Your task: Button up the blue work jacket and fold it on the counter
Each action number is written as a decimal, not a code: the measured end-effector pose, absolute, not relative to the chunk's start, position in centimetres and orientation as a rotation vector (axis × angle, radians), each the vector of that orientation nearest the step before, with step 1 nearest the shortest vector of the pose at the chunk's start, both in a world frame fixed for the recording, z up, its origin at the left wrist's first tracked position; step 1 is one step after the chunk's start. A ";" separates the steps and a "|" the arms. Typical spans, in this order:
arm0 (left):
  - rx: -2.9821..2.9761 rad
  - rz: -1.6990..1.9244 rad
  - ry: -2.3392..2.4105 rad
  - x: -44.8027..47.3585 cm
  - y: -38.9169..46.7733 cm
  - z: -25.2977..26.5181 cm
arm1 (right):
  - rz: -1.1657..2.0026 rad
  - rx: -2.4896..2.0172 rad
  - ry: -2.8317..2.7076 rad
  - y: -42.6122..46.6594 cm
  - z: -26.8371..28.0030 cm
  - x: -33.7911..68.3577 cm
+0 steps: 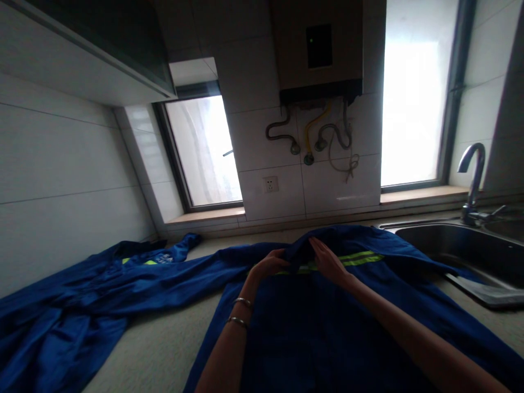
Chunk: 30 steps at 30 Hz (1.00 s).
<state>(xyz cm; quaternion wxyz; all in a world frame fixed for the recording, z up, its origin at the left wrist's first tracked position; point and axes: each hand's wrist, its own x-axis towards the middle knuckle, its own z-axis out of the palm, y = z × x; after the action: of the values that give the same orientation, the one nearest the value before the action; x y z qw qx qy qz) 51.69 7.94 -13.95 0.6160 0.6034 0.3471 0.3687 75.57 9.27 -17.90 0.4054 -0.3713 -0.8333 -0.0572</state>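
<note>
Blue jacket (319,322) btwn 2nd garment (61,311) & sink (462,248).

I stand in a home kitchen: a steel sink (458,248) with a curved tap (472,177), white tiled walls, a wall-mounted water heater (319,49), a speckled counter (164,344).

A steel sink (470,256) with tap (472,177), a wall socket (271,184), and seemingly a water heater (319,49)

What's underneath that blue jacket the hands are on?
The blue jacket lies spread on a pale countertop, with its right edge overhanging the sink. The left hand and right hand rest on its collar fold. Whatever lies beneath the cloth is covered.
</note>
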 end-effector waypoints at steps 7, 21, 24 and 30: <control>1.901 0.829 1.281 53.3 8.1 -14.1 | -0.115 -0.833 -2.190 8.5 -17.9 74.7; 2.336 1.265 1.510 56.6 7.9 -13.2 | -0.114 -0.800 -2.225 6.9 -17.4 73.3; 2.258 1.320 1.440 56.9 8.0 -12.9 | -0.140 -0.811 -2.272 7.0 -17.3 73.6; 2.055 1.620 1.558 56.7 7.3 -11.3 | -0.188 -0.934 -2.308 6.6 -17.4 73.1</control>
<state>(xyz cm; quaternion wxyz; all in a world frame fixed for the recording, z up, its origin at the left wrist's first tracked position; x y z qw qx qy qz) 56.67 7.31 -11.33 0.0482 0.6740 0.5109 0.5314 73.13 6.57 -17.36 0.3168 -0.3548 -0.8767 -0.0716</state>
